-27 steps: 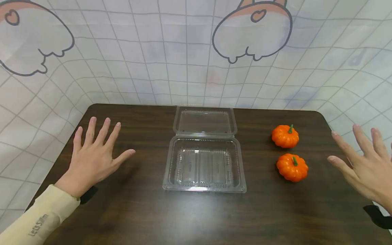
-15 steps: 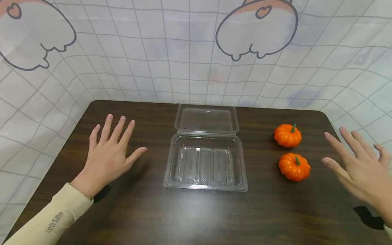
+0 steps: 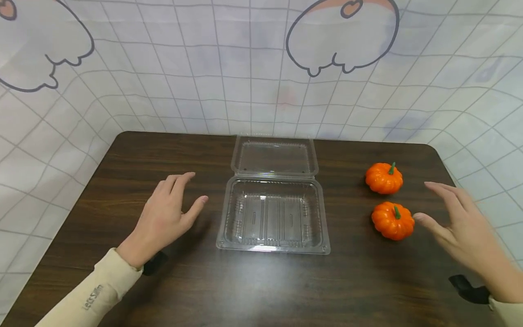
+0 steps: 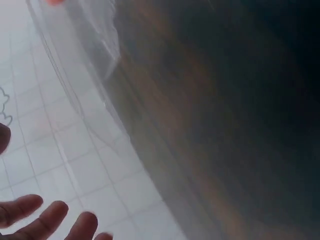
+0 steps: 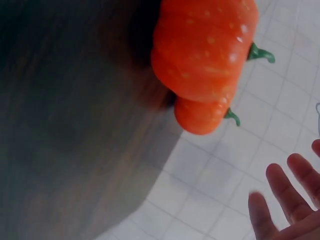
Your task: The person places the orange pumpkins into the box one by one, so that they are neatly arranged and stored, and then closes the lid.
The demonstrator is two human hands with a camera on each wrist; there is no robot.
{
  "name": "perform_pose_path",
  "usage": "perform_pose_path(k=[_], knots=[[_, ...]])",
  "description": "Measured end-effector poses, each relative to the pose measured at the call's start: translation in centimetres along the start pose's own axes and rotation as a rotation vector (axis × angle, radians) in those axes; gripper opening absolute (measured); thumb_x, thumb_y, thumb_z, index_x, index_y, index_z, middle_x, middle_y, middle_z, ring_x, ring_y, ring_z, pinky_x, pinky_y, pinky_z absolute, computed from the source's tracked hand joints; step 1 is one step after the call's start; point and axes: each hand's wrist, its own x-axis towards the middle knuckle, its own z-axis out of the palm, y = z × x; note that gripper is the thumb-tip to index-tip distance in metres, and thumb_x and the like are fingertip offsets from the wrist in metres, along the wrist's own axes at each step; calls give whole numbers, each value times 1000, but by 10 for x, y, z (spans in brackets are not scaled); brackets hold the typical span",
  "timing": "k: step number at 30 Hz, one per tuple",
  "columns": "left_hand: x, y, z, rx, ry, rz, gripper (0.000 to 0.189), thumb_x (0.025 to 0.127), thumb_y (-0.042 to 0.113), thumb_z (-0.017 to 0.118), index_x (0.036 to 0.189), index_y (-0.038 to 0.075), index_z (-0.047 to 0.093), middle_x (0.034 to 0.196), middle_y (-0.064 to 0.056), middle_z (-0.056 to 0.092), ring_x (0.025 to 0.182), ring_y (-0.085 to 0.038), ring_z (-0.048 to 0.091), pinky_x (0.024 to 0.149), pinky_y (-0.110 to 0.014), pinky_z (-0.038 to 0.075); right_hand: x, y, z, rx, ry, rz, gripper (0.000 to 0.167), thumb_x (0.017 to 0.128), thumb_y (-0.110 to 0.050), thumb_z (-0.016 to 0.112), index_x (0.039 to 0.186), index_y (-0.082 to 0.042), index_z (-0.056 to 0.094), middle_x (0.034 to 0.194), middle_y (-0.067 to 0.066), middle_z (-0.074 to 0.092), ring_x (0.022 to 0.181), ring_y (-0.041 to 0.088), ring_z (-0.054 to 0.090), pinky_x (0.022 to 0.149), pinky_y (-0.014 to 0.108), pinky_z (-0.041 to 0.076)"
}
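Note:
A clear plastic clamshell container [image 3: 273, 248] lies with its lid raised back in the middle of the table. To its left my left hand [image 3: 161, 215] hovers with relaxed fingers, holding nothing. Two small orange pumpkins with green stems are on the right side: the far pumpkin [image 3: 383, 179] and the near pumpkin [image 3: 391, 222]. My right hand [image 3: 461, 227] is just right of them, thumb tip close to the near pumpkin; whether it touches cannot be told. In the right wrist view the near pumpkin [image 5: 205, 50] partly hides the far pumpkin [image 5: 197, 117], and the fingers are apart from both.
The dark wooden table [image 3: 261, 290] has rounded far corners. A white grid-patterned sheet [image 3: 253, 68] with cartoon outlines hangs behind it and along both sides. Each wrist has a black band, such as the left strap [image 3: 155, 263].
My left hand has moved right toward the container, its spread fingers drawing together. My right hand has moved left toward the pumpkins, its fingers bending slightly. Container and pumpkins stay in place.

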Motion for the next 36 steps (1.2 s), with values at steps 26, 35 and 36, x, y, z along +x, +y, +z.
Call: perform_pose_path(k=[26,35,36], knots=[[-19,13,24,-980,-482,-575,50,103,14,60,147,2,39,123,-23,60,102,-25,72,83,-35,65,-23,9,30,241,-108,208,90,74,-17,95,149,-8,48,132,-30,52,99,-27,52,82,-6,43],[-25,12,35,-1106,-526,-628,50,101,14,64,144,2,40,109,-5,64,95,-19,71,80,-35,65,-25,11,31,219,-160,260,90,72,-25,96,147,-7,50,137,23,62,96,-31,49,78,-6,43],[-25,12,36,-1118,-531,-630,50,102,15,64,143,2,40,107,-3,64,94,-18,70,79,-34,65,-25,11,31,216,-165,266,89,73,-26,96,147,-7,50,137,23,62,96,-32,49,78,-6,43]])
